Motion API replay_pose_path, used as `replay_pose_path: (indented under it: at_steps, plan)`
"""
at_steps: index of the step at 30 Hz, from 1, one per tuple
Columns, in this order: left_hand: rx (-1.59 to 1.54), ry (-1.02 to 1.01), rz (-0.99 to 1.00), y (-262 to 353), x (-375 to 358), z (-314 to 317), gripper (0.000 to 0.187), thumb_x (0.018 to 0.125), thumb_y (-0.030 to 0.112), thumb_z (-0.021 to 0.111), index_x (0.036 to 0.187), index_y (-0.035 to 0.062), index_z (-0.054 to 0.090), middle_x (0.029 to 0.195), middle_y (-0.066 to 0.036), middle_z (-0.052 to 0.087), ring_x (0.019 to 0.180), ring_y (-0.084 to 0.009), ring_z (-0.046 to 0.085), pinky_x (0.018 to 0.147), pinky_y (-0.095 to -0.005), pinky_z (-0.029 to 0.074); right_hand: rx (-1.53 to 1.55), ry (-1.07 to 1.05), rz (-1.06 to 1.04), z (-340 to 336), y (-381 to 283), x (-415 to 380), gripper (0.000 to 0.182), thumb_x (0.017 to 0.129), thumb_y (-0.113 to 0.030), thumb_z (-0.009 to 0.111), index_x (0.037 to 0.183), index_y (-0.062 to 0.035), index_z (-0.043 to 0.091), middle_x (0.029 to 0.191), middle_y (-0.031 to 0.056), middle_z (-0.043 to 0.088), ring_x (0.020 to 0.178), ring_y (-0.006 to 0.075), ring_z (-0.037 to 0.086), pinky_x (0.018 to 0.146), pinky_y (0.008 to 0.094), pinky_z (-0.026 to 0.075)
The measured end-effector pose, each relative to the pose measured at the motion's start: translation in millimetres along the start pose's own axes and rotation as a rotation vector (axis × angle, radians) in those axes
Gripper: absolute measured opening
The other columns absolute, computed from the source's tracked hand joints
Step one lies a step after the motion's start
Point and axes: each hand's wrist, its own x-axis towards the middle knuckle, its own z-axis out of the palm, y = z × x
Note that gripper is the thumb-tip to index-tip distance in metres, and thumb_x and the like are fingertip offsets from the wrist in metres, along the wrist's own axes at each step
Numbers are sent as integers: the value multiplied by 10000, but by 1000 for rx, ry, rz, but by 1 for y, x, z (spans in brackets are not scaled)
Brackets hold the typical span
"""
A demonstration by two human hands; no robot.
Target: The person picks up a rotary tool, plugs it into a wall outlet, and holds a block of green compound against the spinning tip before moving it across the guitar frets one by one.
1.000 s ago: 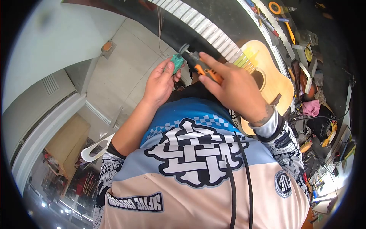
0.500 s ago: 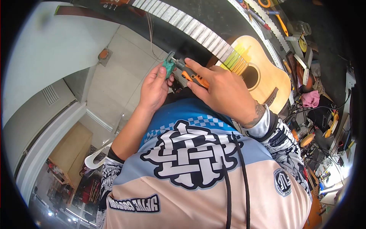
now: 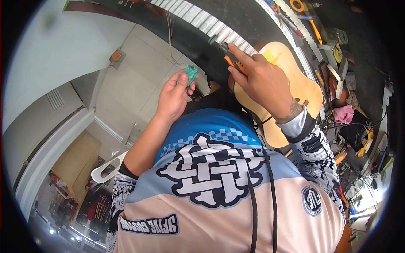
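A small green block (image 3: 191, 74) is pinched between the thumb and fingers of my left hand (image 3: 174, 95). Wrapped round an orange and black rotary tool (image 3: 238, 65), my right hand (image 3: 266, 82) points its small wheel (image 3: 213, 39) over the guitar neck. The neck's frets (image 3: 202, 19) are mostly covered with silvery strips. The pale wooden guitar body (image 3: 297, 76) lies partly behind my right hand and forearm, which hide its sound hole. The block and the tool are apart.
Along the right lie a long metal ruler (image 3: 282, 28), an orange-handled brush (image 3: 315, 31), a glass jar (image 3: 337, 36), a pink cloth (image 3: 343, 114) and tangled cables. Tiled floor (image 3: 135, 80) shows at the left, beyond the dark bench edge.
My right hand has moved up and to the right with the tool, away from the green block. My left hand has shifted slightly right, still holding the block.
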Motion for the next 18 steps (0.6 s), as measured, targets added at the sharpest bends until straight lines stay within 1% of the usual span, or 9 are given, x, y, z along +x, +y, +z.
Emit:
replay_pose_path:
  at_steps: [3, 6, 12, 15, 18]
  plan:
    - [3, 7, -6, -1, 1, 1, 434, 1062, 300, 523, 1337, -36, 532, 1136, -87, 639, 883, -114, 533, 784, -253, 439, -16, 7, -26, 4, 1, 0, 473, 932, -372, 654, 1381, -237, 586, 805, 157, 619, 594, 316, 662, 534, 404, 538]
    - [6, 18, -6, 0, 1, 1, 434, 1062, 298, 521, 1338, -37, 530, 1137, -89, 639, 888, -114, 537, 783, -254, 440, -20, 3, -21, 8, 3, 0, 518, 930, -361, 677, 1425, -263, 559, 777, 113, 574, 589, 312, 633, 533, 408, 509]
    - [5, 23, -8, -2, 2, 1, 435, 1062, 299, 523, 1337, -38, 528, 1136, -95, 639, 893, -112, 541, 783, -255, 441, 7, 14, 2, 7, 7, 4, 521, 931, -359, 676, 1429, -260, 555, 768, 118, 581, 597, 316, 636, 540, 408, 510]
    - [4, 14, -6, 0, 3, 1, 432, 1062, 298, 522, 1336, -37, 527, 1137, -95, 638, 895, -112, 541, 787, -256, 441, 13, 24, -10, 7, 13, 6, 477, 936, -376, 651, 1386, -231, 587, 790, 159, 620, 603, 328, 666, 536, 420, 536]
    - [6, 24, -11, 0, 4, 1, 431, 1063, 294, 520, 1336, -39, 526, 1137, -93, 636, 895, -114, 541, 790, -257, 440, 1, 49, 27, 8, 21, 10, 477, 941, -386, 643, 1390, -235, 589, 787, 152, 623, 615, 336, 669, 556, 424, 542]
